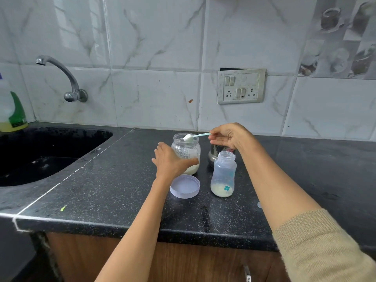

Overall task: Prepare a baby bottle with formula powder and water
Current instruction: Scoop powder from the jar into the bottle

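A clear formula jar (188, 150) stands open on the black counter, with pale powder at its bottom. My left hand (171, 161) grips the jar's side. My right hand (230, 136) pinches the handle of a small teal scoop (196, 136) heaped with white powder, held just above the jar's mouth. To the right stands the uncapped baby bottle (223, 174), translucent blue with a teal flower mark and a layer of powder at its bottom. The jar's lilac lid (184, 186) lies upside down in front of the jar.
A steel vessel (215, 153) stands behind the bottle, partly hidden by my right wrist. A dark sink (40, 153) with a wall tap (67, 78) is at the left, a green-labelled bottle (12, 110) beside it. A switch plate (241, 85) is on the tiled wall.
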{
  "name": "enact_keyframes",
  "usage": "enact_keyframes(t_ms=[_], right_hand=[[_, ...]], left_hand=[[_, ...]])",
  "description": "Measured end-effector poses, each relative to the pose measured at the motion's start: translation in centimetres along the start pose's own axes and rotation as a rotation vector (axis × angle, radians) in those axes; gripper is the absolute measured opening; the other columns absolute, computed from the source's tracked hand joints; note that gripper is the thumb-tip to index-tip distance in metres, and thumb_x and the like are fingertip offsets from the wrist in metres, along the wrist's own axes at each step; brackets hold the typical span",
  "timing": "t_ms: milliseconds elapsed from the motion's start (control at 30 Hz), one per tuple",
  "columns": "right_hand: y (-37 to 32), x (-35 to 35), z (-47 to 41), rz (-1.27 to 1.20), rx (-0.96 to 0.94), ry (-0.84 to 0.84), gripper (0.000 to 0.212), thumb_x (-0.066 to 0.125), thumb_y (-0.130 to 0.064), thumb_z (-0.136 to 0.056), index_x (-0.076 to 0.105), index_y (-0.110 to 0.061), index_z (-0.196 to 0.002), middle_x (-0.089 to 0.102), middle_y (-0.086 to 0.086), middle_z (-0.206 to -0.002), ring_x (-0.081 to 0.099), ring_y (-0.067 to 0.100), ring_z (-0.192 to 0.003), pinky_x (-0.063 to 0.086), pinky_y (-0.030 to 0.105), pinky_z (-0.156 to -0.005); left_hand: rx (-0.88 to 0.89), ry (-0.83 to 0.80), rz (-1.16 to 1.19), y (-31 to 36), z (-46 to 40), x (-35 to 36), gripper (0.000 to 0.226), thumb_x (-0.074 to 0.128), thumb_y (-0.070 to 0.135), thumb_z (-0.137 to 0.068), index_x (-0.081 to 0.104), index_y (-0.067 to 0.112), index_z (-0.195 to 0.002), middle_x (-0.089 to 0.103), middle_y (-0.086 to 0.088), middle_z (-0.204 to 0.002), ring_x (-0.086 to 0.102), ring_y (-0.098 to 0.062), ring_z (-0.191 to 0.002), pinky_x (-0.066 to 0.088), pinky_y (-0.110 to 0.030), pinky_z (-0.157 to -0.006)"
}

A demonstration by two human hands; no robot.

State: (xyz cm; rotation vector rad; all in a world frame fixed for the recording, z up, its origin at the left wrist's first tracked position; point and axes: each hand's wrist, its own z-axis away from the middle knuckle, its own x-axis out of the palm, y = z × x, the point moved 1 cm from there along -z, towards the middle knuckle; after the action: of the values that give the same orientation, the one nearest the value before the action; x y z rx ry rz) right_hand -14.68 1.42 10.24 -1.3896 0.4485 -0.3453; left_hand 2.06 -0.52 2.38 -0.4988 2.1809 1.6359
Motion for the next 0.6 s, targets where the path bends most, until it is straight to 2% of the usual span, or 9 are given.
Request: enact_keyframes(t_ms=[67,133,200,267,333,433,467,533,600], right_hand=[[-0.1,-0.5,0.0,-0.026,-0.002,0.002,0.013,0.059,0.004,-0.087,0.056,0.002,-0.074,0.06,0.013,-0.061,0.061,0.012,-0.04,0.051,0.022,-0.037],[-0.4,-1.2,0.3,-0.052,-0.007,0.0,0.014,0.059,0.004,-0.087,0.055,0.002,-0.073,0.062,0.011,-0.051,0.06,0.011,-0.035,0.05,0.022,-0.036],[-0.7,-2.2,0.8,-0.064,-0.012,0.004,0.013,0.059,0.003,-0.087,0.057,0.002,-0.074,0.062,0.01,-0.047,0.06,0.011,-0.035,0.049,0.022,-0.035],[-0.9,-3.4,1.6,-0.076,-0.015,0.008,0.012,0.059,0.002,-0.087,0.057,0.002,-0.076,0.061,0.008,-0.043,0.061,0.011,-0.036,0.049,0.022,-0.036],[-1.0,-4.6,2.7,-0.088,-0.016,0.017,0.013,0.058,0.001,-0.089,0.056,0.001,-0.076,0.06,0.007,-0.04,0.06,0.01,-0.035,0.049,0.021,-0.035],[-0.9,-6.3,4.6,-0.099,-0.022,0.022,0.015,0.055,0.001,-0.091,0.054,0.0,-0.076,0.059,0.006,-0.038,0.058,0.009,-0.033,0.05,0.022,-0.036],[-0.8,-6.9,5.2,-0.102,-0.023,0.023,0.017,0.054,0.001,-0.091,0.054,0.0,-0.075,0.058,0.006,-0.037,0.058,0.009,-0.032,0.051,0.021,-0.037],[-0.6,-7.7,6.2,-0.101,-0.023,0.028,0.017,0.053,0.001,-0.091,0.054,0.001,-0.074,0.058,0.005,-0.037,0.058,0.008,-0.032,0.051,0.021,-0.037],[-0.3,-8.5,7.1,-0.102,-0.022,0.034,0.017,0.054,0.001,-0.091,0.054,0.001,-0.074,0.058,0.005,-0.037,0.058,0.008,-0.032,0.05,0.021,-0.037]], left_hand=[[0.026,0.036,0.05,0.4,1.3,-0.6,0.103,0.078,0.037,-0.065,0.021,-0.006,-0.138,0.029,-0.019,-0.147,0.014,-0.032,-0.143,0.01,-0.048,-0.118],[0.07,0.066,0.154,0.9,3.9,-1.0,0.098,0.071,0.029,-0.075,0.01,-0.001,-0.146,0.016,-0.016,-0.155,0.005,-0.029,-0.146,0.007,-0.046,-0.119],[0.134,0.079,0.26,1.4,7.3,-0.9,0.093,0.067,0.028,-0.077,0.011,0.009,-0.149,0.018,-0.007,-0.157,0.01,-0.025,-0.146,0.016,-0.044,-0.119],[0.201,0.043,0.331,1.9,10.7,-0.3,0.091,0.064,0.033,-0.071,0.018,0.018,-0.148,0.028,0.001,-0.153,0.023,-0.017,-0.142,0.025,-0.035,-0.115],[0.228,-0.046,0.343,2.3,13.0,0.6,0.093,0.065,0.034,-0.07,0.017,0.018,-0.148,0.027,0.006,-0.152,0.024,-0.004,-0.137,0.023,-0.017,-0.106],[0.251,-0.135,0.313,3.0,13.9,2.1,0.089,0.071,0.027,-0.077,0.018,0.014,-0.147,0.034,0.008,-0.144,0.027,-0.008,-0.137,0.022,-0.006,-0.098],[0.25,-0.15,0.302,3.2,13.8,2.5,0.09,0.072,0.029,-0.077,0.019,0.012,-0.147,0.034,0.005,-0.146,0.027,-0.012,-0.139,0.023,-0.009,-0.101],[0.238,-0.158,0.267,3.6,13.1,3.4,0.089,0.073,0.034,-0.075,0.023,0.007,-0.144,0.035,-0.006,-0.149,0.032,-0.022,-0.138,0.031,-0.028,-0.111],[0.215,-0.135,0.226,4.0,12.3,4.1,0.086,0.074,0.037,-0.072,0.03,0.001,-0.136,0.042,-0.018,-0.14,0.04,-0.033,-0.13,0.038,-0.046,-0.106]])
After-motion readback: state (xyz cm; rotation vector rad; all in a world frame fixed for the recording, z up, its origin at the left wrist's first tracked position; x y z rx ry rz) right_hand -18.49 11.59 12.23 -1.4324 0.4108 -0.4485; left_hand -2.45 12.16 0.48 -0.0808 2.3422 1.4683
